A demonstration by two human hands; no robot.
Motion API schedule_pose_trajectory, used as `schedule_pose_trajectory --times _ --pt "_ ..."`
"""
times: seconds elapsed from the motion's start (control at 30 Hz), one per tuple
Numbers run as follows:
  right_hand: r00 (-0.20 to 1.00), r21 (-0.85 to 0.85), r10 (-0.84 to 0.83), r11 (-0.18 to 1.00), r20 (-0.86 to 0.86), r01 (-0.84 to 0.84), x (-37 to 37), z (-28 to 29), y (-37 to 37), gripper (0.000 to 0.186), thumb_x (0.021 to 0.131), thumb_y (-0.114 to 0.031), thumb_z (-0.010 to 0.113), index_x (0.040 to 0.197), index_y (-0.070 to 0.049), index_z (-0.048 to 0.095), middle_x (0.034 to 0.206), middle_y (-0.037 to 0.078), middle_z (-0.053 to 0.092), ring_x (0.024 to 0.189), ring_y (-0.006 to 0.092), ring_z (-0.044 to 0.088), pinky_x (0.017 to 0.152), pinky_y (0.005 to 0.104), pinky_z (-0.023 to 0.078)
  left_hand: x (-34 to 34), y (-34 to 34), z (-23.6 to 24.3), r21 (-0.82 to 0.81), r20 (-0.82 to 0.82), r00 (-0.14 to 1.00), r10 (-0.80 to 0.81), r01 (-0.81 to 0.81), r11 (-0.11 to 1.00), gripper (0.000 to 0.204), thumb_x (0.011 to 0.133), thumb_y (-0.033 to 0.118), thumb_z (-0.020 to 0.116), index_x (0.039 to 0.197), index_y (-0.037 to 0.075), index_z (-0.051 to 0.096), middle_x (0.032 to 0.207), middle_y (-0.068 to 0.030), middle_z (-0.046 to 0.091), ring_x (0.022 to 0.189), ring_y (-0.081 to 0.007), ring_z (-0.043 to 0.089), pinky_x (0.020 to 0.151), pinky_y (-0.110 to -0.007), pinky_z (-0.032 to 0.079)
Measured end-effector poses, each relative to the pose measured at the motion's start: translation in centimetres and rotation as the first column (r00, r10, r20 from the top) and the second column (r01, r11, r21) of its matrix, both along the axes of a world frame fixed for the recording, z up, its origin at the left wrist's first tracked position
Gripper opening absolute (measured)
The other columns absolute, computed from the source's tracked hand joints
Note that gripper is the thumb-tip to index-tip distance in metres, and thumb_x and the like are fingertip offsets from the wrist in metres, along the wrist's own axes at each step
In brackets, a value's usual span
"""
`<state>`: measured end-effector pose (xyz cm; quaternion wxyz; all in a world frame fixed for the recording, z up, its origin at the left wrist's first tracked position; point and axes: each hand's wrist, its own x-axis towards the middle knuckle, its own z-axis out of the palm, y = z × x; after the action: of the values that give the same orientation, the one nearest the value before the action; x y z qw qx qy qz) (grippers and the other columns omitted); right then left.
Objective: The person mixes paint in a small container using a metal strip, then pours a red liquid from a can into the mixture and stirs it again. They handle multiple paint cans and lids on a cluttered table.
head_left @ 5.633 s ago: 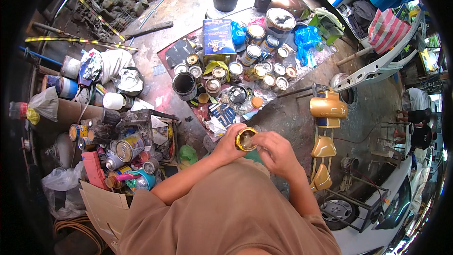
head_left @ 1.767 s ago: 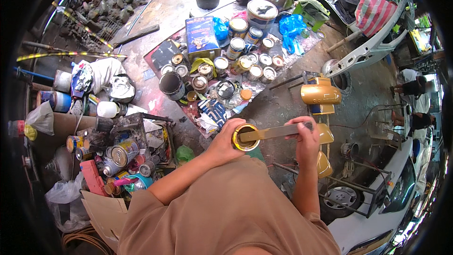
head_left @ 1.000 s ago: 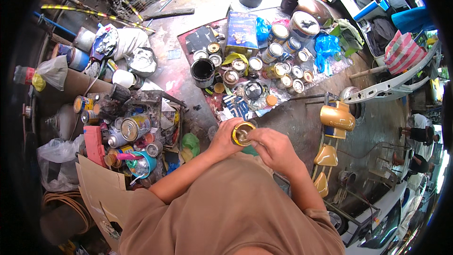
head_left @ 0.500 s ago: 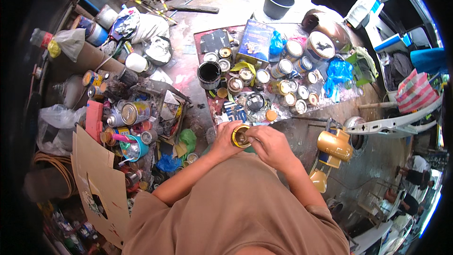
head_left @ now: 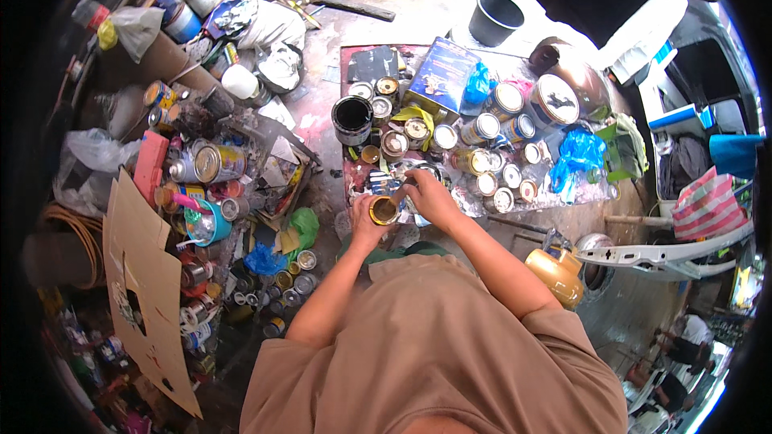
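My left hand [head_left: 363, 223] is closed round a small open can with a yellow rim [head_left: 383, 212], which has a brownish substance inside. Just above and to the right, my right hand [head_left: 428, 198] grips a flat stirring stick [head_left: 396, 198] that dips into that can. Both hands are at the near edge of a low, paint-stained board [head_left: 357, 61] crowded with several paint cans [head_left: 482, 128], a blue rectangular tin [head_left: 436, 72], a black open can [head_left: 352, 116] and crumpled blue plastic [head_left: 579, 157].
Left lie heaped cans, bags and a cut cardboard sheet [head_left: 137, 273]. Right are gold-painted parts [head_left: 555, 280], a white metal panel [head_left: 643, 259] and a striped bag [head_left: 704, 210]. A black bucket [head_left: 496, 18] stands at the back. Two people [head_left: 675, 354] are at far lower right.
Both hands and the can have moved leftward and higher in view, toward the board. My right hand has risen from the can's rim. The view has shifted, so the surroundings sit differently.
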<state>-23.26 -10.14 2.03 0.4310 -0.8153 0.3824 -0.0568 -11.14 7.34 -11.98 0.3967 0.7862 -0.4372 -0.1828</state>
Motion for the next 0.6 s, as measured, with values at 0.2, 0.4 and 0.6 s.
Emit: schedule_pose_trajectory --times 0.2,0.4,0.6 --pt "0.991 -0.056 0.131 0.99 0.035 -0.129 1.1 -3.5 -1.0 0.05 0.097 -0.017 0.068 0.142 0.0 0.054 0.129 0.026 0.066 0.116 0.0415 0.067 0.098 0.046 0.053 0.8 0.3 -2.1 0.086 -0.064 0.997 0.05 -0.044 0.995 0.096 0.06 0.02 0.098 0.142 0.015 0.049 0.138 -0.0134 0.051 0.131 -0.038 0.05 0.112 -0.051 0.039" --pt "0.995 0.085 0.097 0.991 0.02 -0.098 2.0 -2.9 -1.1 0.071 0.094 -0.027 0.075 0.151 0.001 0.046 0.144 0.03 0.057 0.133 0.0419 0.059 0.11 0.045 0.048 0.7 0.8 -1.1 0.145 -0.075 0.99 0.12 -0.109 0.983 0.109 0.061 0.024 0.098 0.154 0.01 0.042 0.142 -0.0143 0.056 0.131 -0.0378 0.052 0.113 -0.05 0.037" --pt "0.981 -0.149 0.086 0.987 0.172 -0.06 0.8 -2.3 -0.6 0.078 0.092 -0.029 0.075 0.153 0.005 0.041 0.154 0.03 0.048 0.14 0.0465 0.05 0.116 0.0493 0.043 0.6 1.8 -1.4 0.215 -0.065 0.993 0.097 -0.081 0.973 0.122 0.06 0.02 0.097 0.162 0.008 0.03 0.154 -0.0206 0.044 0.144 -0.042 0.04 0.119 -0.052 0.032"
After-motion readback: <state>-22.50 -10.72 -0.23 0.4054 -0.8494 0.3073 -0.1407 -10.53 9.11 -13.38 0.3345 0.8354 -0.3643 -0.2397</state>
